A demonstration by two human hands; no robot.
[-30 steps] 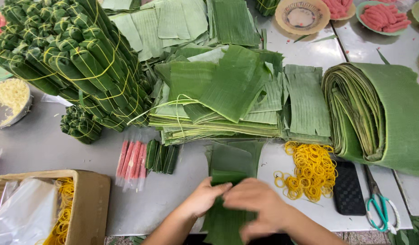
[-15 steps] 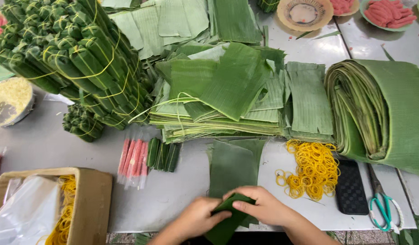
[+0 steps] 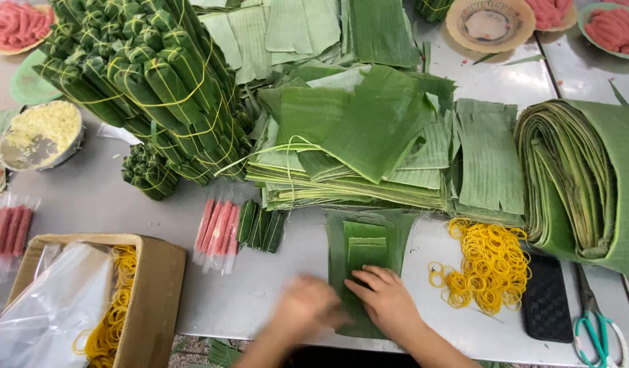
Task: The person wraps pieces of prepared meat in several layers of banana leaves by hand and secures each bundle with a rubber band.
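Scanning from the left, a cardboard box (image 3: 134, 300) holding a clear plastic bag and loose yellow rubber bands sits at the table edge, and just right of it lie pink sausage sticks in clear wrappers (image 3: 214, 232) beside a few small dark leaf rolls (image 3: 261, 228). The left hand (image 3: 304, 310) is blurred, so I cannot tell how far it is open or whether it holds anything; it sits at the left edge of the layered banana leaf pieces (image 3: 365, 249) spread flat on the table near the front edge. The right hand (image 3: 386, 303) lies open and flat, fingers pressing down on those leaves, gripping nothing. Right of them a heap of yellow rubber bands (image 3: 485, 266) rests near a black phone (image 3: 546, 300) and teal-handled scissors (image 3: 601, 334). The likely trouble is that the stacked leaf strips slide out of line under uneven pressure, or a leaf splits along its grain if pressed or folded sharply. A sweeping hand could also scatter the bands.
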